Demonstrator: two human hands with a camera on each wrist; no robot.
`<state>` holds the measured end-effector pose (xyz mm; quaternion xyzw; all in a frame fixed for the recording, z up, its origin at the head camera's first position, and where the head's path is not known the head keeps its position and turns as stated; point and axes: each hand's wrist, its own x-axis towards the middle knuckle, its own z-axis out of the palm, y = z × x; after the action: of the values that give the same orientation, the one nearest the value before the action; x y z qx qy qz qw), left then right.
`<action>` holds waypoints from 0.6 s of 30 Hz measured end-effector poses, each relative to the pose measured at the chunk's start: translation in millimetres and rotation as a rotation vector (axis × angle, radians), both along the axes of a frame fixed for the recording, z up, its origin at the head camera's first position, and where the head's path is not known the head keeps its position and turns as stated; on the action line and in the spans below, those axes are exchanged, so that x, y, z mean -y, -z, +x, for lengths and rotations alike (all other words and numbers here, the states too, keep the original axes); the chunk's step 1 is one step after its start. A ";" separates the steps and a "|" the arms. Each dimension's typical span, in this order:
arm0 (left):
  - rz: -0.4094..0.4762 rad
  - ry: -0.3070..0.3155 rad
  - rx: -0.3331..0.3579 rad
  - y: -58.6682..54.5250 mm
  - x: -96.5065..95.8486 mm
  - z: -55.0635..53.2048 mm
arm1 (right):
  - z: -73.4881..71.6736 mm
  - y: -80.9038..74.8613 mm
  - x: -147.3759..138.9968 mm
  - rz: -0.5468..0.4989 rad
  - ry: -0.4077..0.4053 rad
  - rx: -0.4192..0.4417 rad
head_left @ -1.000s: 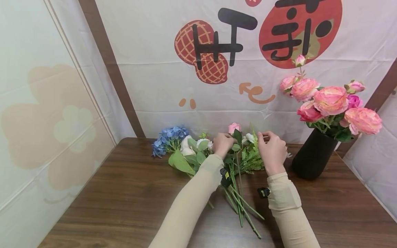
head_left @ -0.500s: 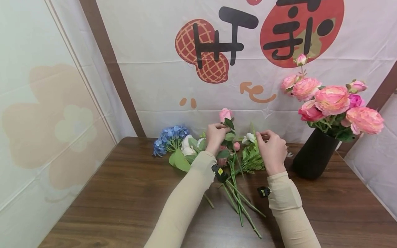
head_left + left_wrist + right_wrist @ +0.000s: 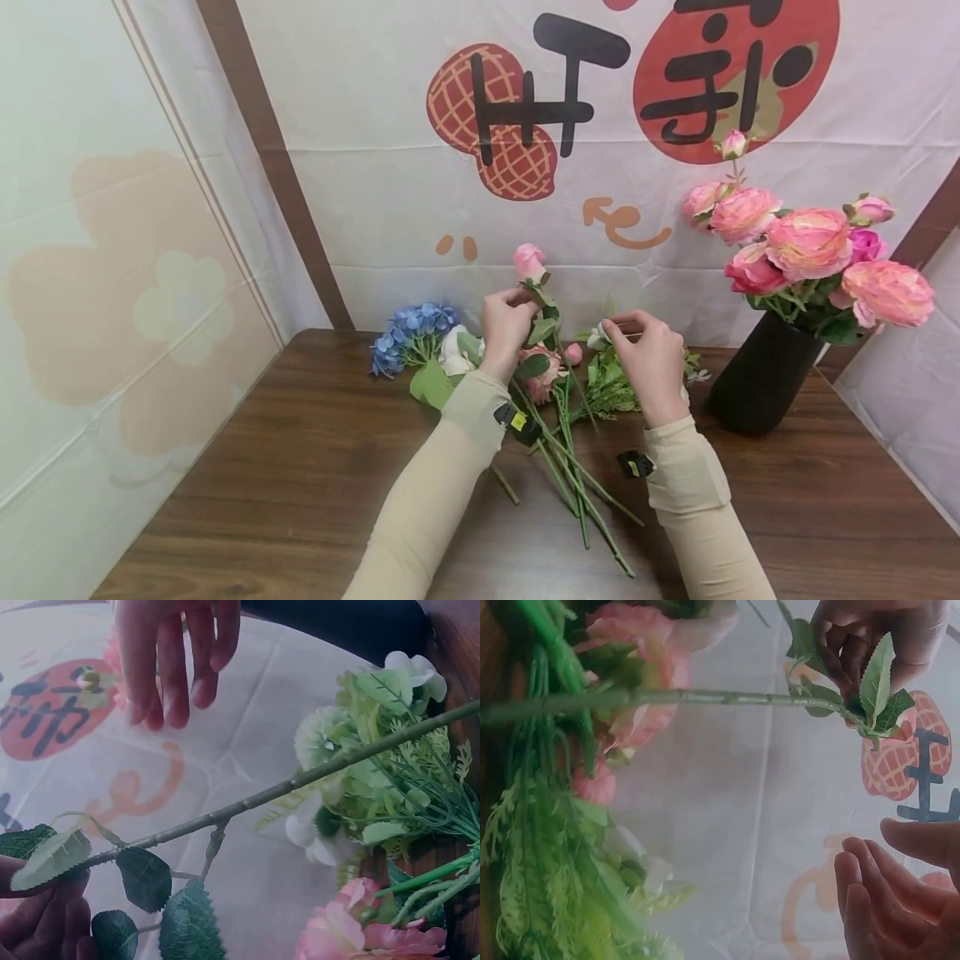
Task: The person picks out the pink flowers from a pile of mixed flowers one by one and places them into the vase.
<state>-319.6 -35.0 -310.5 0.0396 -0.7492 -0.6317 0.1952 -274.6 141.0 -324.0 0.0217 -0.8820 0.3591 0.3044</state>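
Observation:
My left hand (image 3: 507,329) pinches a pink rose (image 3: 529,262) just under its bloom and holds the flower raised above the pile on the table. Its long green stem (image 3: 262,796) slants across the left wrist view, with dark leaves (image 3: 193,922) near the fingers. To the right of it, my right hand (image 3: 648,362) hovers above green foliage (image 3: 611,387) and small white flowers (image 3: 597,337). In the right wrist view that right hand (image 3: 900,900) has relaxed, gently bent fingers and holds nothing. Below lies a peach-pink flower (image 3: 542,375), beside several crossed stems (image 3: 581,483).
Blue hydrangeas (image 3: 412,332) and a white flower (image 3: 454,353) lie on the left of the pile. A black vase (image 3: 761,375) of pink flowers (image 3: 808,243) stands at the right of the wooden table (image 3: 300,467). A printed cloth (image 3: 390,208) hangs behind.
My left hand has moved left and slightly up, lifting the pink rose out of the pile and uncovering the peach-pink flower. My right hand has shifted slightly left.

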 end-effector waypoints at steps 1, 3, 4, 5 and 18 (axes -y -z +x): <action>0.018 0.005 -0.010 -0.7 0.8 1.4 | 0.2 -0.9 0.7 -0.006 -0.019 -0.001; 0.055 0.011 -0.034 -1.8 2.3 4.1 | 0.8 -2.8 1.9 -0.016 -0.054 -0.003; 0.074 0.015 -0.046 -2.3 3.1 5.5 | 1.1 -3.7 2.7 -0.018 -0.070 -0.005; 0.091 0.016 -0.058 -2.8 3.9 6.9 | 1.5 -4.7 3.5 -0.022 -0.085 -0.009; 0.182 0.008 -0.141 -8.0 13.1 24.9 | 9.7 -17.1 13.7 -0.029 -0.166 -0.021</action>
<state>-294.7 -48.1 -302.5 0.0098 -0.6732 -0.6991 0.2406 -264.9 127.2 -306.9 0.0941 -0.8687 0.3955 0.2831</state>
